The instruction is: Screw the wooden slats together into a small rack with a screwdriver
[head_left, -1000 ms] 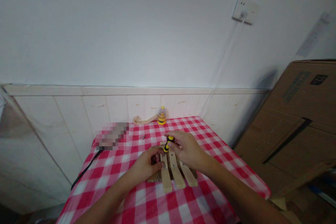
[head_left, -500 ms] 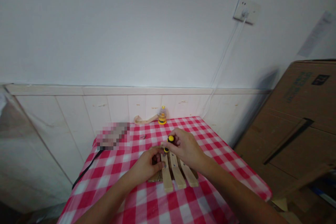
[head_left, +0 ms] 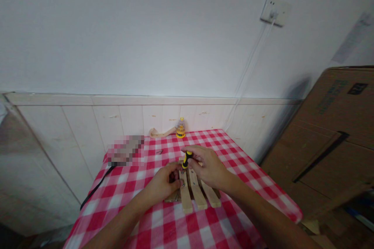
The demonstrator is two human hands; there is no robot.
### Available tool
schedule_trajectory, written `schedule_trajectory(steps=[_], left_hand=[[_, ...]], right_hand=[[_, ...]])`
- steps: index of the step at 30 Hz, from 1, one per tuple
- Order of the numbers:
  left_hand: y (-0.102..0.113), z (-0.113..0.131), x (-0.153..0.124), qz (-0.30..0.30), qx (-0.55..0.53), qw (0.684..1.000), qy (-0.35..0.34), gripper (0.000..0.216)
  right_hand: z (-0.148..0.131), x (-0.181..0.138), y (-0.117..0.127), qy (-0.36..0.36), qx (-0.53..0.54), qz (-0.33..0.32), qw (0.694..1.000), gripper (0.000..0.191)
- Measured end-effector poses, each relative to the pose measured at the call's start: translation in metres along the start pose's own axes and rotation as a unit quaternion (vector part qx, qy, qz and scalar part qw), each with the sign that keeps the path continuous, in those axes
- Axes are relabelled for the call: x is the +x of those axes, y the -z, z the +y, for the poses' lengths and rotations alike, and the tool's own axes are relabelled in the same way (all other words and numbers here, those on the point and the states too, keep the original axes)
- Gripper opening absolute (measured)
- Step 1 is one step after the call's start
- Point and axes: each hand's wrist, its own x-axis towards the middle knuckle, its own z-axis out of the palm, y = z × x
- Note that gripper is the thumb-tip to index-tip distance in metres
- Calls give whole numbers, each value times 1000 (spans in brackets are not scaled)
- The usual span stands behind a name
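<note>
My right hand is closed around a small black and yellow screwdriver, which leans slightly with its lower end over a screw in the left wooden slat. Curled at that slat's left edge is my left hand, its thumb on the wood and its fingertips close to the screwdriver's lower end. A middle slat and a right slat lie alongside, with small metal screws showing. All three rest on a brown board, partly hidden by my hands.
The table has a red and white checked cloth. At its back stand a yellow-capped screwdriver-set container and a curved wooden piece. A small metal item lies nearer. A blurred-out object is left; a large cardboard box leans right.
My right hand has shifted its grip on the screwdriver, its fingers now stretched further over the handle top. The handle has tilted, showing more of its side. My left hand and the slats stay put.
</note>
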Motion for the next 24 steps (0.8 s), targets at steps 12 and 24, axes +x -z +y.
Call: schedule_trajectory(steps=[12, 24], left_hand=[[0, 0, 0, -2, -4, 1000, -1, 35], [0, 0, -1, -8, -9, 1000, 8, 35]], right_hand=[[-7, 3, 0, 3, -67, -2, 998, 37], [2, 3, -5, 2, -49, 33, 998, 16]])
